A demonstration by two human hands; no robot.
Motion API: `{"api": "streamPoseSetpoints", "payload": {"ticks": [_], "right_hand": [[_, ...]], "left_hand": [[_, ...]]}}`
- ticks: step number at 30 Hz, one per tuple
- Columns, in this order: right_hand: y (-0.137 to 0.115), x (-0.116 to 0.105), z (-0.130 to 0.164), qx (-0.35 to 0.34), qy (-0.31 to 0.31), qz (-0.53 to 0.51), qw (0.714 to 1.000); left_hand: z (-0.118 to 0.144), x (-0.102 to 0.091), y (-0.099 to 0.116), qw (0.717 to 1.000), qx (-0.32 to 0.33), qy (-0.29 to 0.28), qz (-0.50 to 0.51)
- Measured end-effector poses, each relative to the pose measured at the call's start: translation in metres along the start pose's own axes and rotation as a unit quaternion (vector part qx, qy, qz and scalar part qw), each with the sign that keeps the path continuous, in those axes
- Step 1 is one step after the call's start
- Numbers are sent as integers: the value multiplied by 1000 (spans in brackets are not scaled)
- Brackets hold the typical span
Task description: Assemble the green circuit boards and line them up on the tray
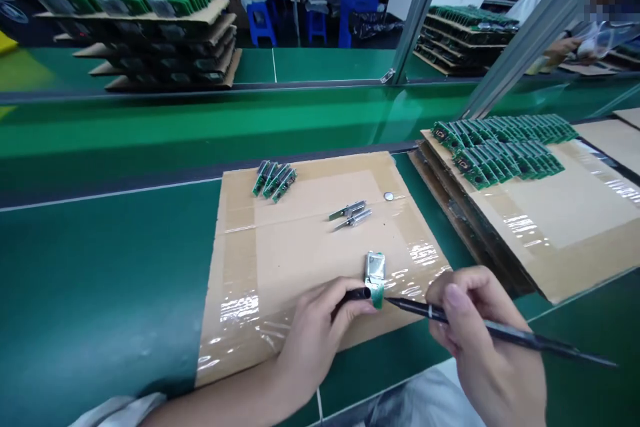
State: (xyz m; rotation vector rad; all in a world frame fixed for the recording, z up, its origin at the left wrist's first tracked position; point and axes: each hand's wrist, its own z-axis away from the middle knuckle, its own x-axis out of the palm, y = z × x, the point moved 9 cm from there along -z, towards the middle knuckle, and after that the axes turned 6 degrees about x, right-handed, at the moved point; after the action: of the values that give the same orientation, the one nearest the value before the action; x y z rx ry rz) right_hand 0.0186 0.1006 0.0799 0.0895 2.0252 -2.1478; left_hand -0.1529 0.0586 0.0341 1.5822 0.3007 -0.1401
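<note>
Low over the front of a cardboard sheet (300, 267) is a small green circuit board with a silver metal block (375, 268). My left hand (320, 323) is closed, pinching a short black cylinder (361, 293) with a round end against this board's left side. In my right hand (483, 337) is a thin black pointed tool (515, 333), gripped like a pen. Its tip is at the board's lower right edge; whether it touches cannot be told. Farther back on the cardboard lie two similar boards with silver parts (351, 213) and a round silver disc (389, 197).
Several green boards (274, 180) lean together at the cardboard's back left. To the right, stacked cardboard sheets (530, 233) bear rows of boards (505, 147). Beyond the green belt (200, 127) stand another layered stack (160, 33), a metal post (420, 13) and a person's hand (563, 47).
</note>
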Motion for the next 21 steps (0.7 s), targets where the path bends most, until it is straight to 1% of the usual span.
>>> {"api": "streamPoseSetpoints", "payload": {"ticks": [2,4,8,11,12,14,16,17,18,19,21], "right_hand": [[-1,8,1,7,-20,-29,999],[-3,14,0,-1,-29,-18,999],[-9,24,0,-54,-32,39,997],[-9,35,0,-76,-48,36,995],[-7,40,-1,-76,-62,26,995],[-1,52,-3,-61,-108,-4,992],[7,62,-8,-20,-158,-41,986],[12,65,-12,10,-171,-60,983],[17,64,-17,43,-172,-81,981],[21,60,-23,73,-158,-107,979],[25,45,-39,121,-102,-178,971]], "left_hand": [[1,2,1,1000,11,-5,9],[1,5,4,999,31,-14,10],[4,8,12,997,80,-23,0],[6,8,20,993,114,-35,12],[6,9,19,993,107,-49,26],[6,15,14,991,62,-95,76],[6,21,6,981,7,-132,144],[6,22,3,974,-14,-139,179],[4,23,2,967,-26,-138,212],[2,21,0,963,-36,-129,236],[-3,17,-6,959,-56,-97,261]]}}
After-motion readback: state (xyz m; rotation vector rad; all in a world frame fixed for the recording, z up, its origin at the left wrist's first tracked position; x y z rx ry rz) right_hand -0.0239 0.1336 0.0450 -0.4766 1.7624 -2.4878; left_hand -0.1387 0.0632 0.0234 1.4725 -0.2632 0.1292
